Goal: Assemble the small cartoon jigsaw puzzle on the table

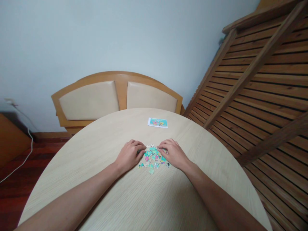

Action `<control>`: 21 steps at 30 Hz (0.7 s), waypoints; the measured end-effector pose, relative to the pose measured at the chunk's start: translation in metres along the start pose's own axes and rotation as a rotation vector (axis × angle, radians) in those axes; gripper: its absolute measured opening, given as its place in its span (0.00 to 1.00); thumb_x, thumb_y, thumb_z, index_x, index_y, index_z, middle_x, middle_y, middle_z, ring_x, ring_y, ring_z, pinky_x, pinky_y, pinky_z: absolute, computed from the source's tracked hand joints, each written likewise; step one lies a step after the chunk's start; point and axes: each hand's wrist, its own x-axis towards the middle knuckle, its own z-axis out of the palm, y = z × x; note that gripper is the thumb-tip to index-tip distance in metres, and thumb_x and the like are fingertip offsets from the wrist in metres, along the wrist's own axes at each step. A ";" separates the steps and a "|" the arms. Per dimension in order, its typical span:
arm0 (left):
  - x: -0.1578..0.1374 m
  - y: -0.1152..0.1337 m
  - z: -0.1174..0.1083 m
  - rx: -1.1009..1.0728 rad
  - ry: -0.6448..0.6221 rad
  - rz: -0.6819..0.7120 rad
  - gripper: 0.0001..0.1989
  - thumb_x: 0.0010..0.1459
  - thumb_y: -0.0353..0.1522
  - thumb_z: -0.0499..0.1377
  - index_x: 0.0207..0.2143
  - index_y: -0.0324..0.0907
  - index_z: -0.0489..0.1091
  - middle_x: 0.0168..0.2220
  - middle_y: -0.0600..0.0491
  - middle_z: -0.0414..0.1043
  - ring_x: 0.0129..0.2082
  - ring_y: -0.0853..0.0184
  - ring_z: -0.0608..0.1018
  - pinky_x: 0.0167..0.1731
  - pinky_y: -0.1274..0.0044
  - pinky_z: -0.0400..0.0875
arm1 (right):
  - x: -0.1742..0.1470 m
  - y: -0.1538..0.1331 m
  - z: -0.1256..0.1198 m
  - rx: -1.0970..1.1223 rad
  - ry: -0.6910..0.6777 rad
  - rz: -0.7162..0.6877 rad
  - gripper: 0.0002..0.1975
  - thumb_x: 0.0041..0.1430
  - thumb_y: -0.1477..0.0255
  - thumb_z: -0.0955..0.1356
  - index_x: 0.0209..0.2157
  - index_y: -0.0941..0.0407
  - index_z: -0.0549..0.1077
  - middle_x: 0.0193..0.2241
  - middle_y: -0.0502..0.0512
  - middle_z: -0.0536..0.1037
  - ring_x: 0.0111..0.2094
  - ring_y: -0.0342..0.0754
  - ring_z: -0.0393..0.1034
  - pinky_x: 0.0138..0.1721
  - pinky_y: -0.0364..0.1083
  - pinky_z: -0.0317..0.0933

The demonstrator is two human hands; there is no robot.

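Note:
A loose heap of small jigsaw puzzle pieces (152, 156), mostly turquoise, white and pink, lies on the round table between my two hands. At its left edge is my left hand (132, 153), with bent fingers and thumb closed around pieces there. My right hand (173, 153) mirrors it on the right edge, its curled fingertips and thumb on pieces as well. Which pieces each hand grips is hard to make out, as the fingers hide some. Beyond the heap, a small picture card (157, 122) with two cartoon figures on turquoise lies flat.
The pale wood-grain round table (108, 134) fills the foreground. Behind it stands a wooden headboard (122, 77) with cream padded panels against the wall. On the right leans a slatted wooden frame (250, 77). A white cable (29, 154) runs down at the left.

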 end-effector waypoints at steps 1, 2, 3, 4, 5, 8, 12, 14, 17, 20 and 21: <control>0.001 0.000 0.001 -0.003 -0.002 0.001 0.11 0.67 0.35 0.56 0.44 0.45 0.78 0.45 0.52 0.78 0.45 0.60 0.74 0.48 0.68 0.69 | 0.000 0.000 -0.001 0.004 -0.004 0.010 0.07 0.64 0.68 0.69 0.40 0.51 0.81 0.40 0.54 0.81 0.46 0.52 0.69 0.47 0.51 0.60; 0.002 -0.001 0.002 -0.008 -0.004 0.001 0.10 0.67 0.34 0.56 0.44 0.45 0.78 0.45 0.52 0.78 0.45 0.60 0.74 0.48 0.68 0.69 | 0.000 -0.001 -0.002 0.013 -0.006 0.018 0.07 0.64 0.69 0.69 0.39 0.51 0.81 0.39 0.54 0.81 0.45 0.52 0.69 0.47 0.50 0.60; 0.002 -0.001 0.002 -0.014 -0.003 0.001 0.10 0.66 0.34 0.57 0.44 0.45 0.78 0.45 0.53 0.79 0.45 0.60 0.74 0.48 0.68 0.69 | 0.000 -0.001 -0.003 0.025 -0.008 0.025 0.06 0.63 0.69 0.70 0.38 0.52 0.80 0.38 0.54 0.81 0.45 0.51 0.69 0.47 0.50 0.60; 0.003 -0.002 0.002 -0.023 -0.003 -0.001 0.09 0.66 0.33 0.57 0.43 0.45 0.78 0.44 0.53 0.79 0.45 0.60 0.75 0.48 0.68 0.69 | 0.000 -0.001 -0.004 0.039 -0.008 0.032 0.05 0.63 0.70 0.70 0.37 0.53 0.80 0.37 0.54 0.81 0.45 0.51 0.70 0.47 0.50 0.61; 0.004 -0.002 0.003 -0.035 -0.002 -0.008 0.09 0.65 0.33 0.58 0.42 0.45 0.78 0.43 0.53 0.79 0.45 0.60 0.75 0.48 0.68 0.69 | -0.001 -0.002 -0.005 0.050 -0.007 0.040 0.05 0.62 0.70 0.70 0.36 0.53 0.80 0.37 0.54 0.81 0.44 0.51 0.70 0.47 0.49 0.61; 0.005 -0.003 0.003 -0.086 0.019 -0.060 0.07 0.63 0.32 0.59 0.39 0.46 0.78 0.40 0.53 0.80 0.44 0.60 0.76 0.47 0.68 0.69 | -0.001 -0.002 -0.006 0.070 0.007 0.077 0.04 0.61 0.70 0.71 0.34 0.54 0.78 0.36 0.53 0.80 0.43 0.51 0.70 0.46 0.49 0.61; 0.006 -0.002 0.003 -0.134 0.038 -0.098 0.05 0.62 0.32 0.60 0.39 0.45 0.77 0.39 0.52 0.79 0.43 0.59 0.76 0.45 0.68 0.69 | 0.000 -0.002 -0.006 0.103 0.038 0.137 0.01 0.60 0.72 0.71 0.34 0.53 0.77 0.34 0.52 0.80 0.41 0.50 0.72 0.44 0.48 0.61; 0.005 -0.001 0.003 -0.153 0.041 -0.099 0.05 0.62 0.31 0.60 0.38 0.45 0.76 0.39 0.53 0.79 0.42 0.60 0.76 0.44 0.68 0.69 | 0.002 -0.002 -0.006 0.088 0.074 0.138 0.01 0.60 0.73 0.71 0.34 0.53 0.77 0.35 0.51 0.80 0.41 0.50 0.72 0.45 0.48 0.60; 0.005 0.000 0.002 -0.163 0.090 -0.105 0.04 0.63 0.30 0.58 0.38 0.44 0.74 0.37 0.53 0.78 0.40 0.61 0.77 0.42 0.69 0.70 | 0.004 -0.001 -0.006 0.008 0.075 0.116 0.02 0.61 0.72 0.71 0.33 0.53 0.78 0.36 0.52 0.81 0.42 0.51 0.71 0.45 0.49 0.59; 0.005 -0.002 0.002 -0.119 0.163 -0.096 0.04 0.63 0.29 0.58 0.39 0.44 0.72 0.37 0.52 0.77 0.39 0.62 0.76 0.41 0.70 0.69 | 0.004 -0.003 -0.005 -0.027 0.024 0.100 0.06 0.63 0.69 0.69 0.34 0.52 0.80 0.36 0.53 0.81 0.43 0.51 0.71 0.45 0.50 0.59; 0.005 -0.003 0.002 -0.096 0.179 -0.090 0.04 0.63 0.29 0.58 0.39 0.43 0.72 0.36 0.52 0.76 0.39 0.62 0.76 0.41 0.70 0.69 | 0.004 -0.004 -0.005 -0.023 0.017 0.094 0.06 0.64 0.68 0.69 0.36 0.52 0.80 0.37 0.53 0.81 0.44 0.51 0.71 0.46 0.50 0.59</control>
